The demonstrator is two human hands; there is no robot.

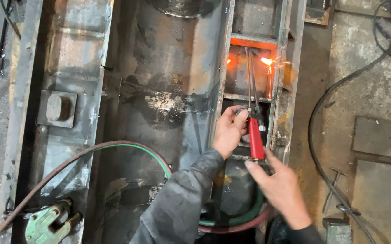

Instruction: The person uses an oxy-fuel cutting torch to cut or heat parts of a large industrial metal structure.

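**Operator:** Both of my hands are grasping a cutting torch [255, 131]. My left hand [228, 131] is clenched around its upper body, fingertips at the small knobs near the valves. My right hand [280, 190] holds the lower end of the red handle, thumb along its side.

**Listener:** Where does the torch sit in the scene?

**Operator:** Right of centre. Its thin metal tubes run upward from the red handle into a narrow steel channel frame [285, 90]. At the tip there is a bright orange flame [267, 61] with sparks, touching the inside of the frame's right rail. The metal around it glows orange.

**Listener:** What else is near your hands?

**Operator:** A green hose [159, 158] and a reddish-brown hose [69, 165] arc side by side across the lower half and loop under my forearms toward the torch. Left of the frame lies a large, dark, scorched steel plate [159, 90]. At the bottom left sits a pale green metal clamp [46, 223]. A black cable [315, 135] curves over the concrete floor [376, 90] on the right.
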